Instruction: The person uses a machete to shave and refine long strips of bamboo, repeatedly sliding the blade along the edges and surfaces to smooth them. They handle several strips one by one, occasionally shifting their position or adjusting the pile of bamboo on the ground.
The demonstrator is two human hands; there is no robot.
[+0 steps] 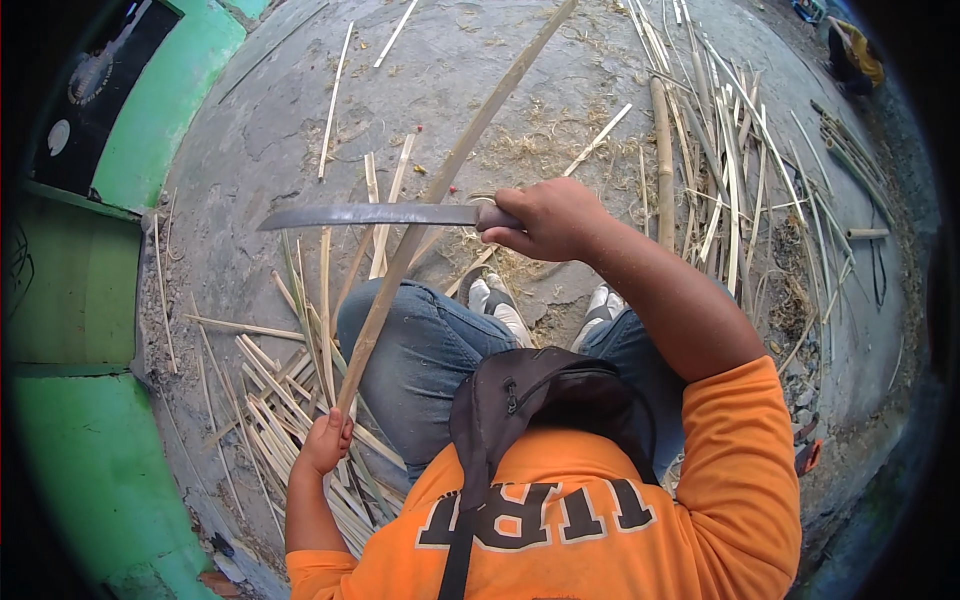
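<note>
My right hand [548, 222] is closed round the handle of a machete [375, 215], its long grey blade pointing left. The blade lies across a long bamboo strip [440, 185] at about knee height; whether it touches the strip or only passes over it I cannot tell. Low at the left, my left hand [325, 440] grips the near end of that strip. From there the strip slants up and away to the right, past my left knee. Beside my left hand lies a loose heap of pale split bamboo strips [290, 420].
On the right, a pile of bamboo strips [735, 165] lies beside a thick bamboo pole [663, 165]. Shavings [545, 150] litter the concrete ground ahead of my shoes [500, 303]. A green wall [80, 440] runs along the left. Another person [855, 58] is at the far right.
</note>
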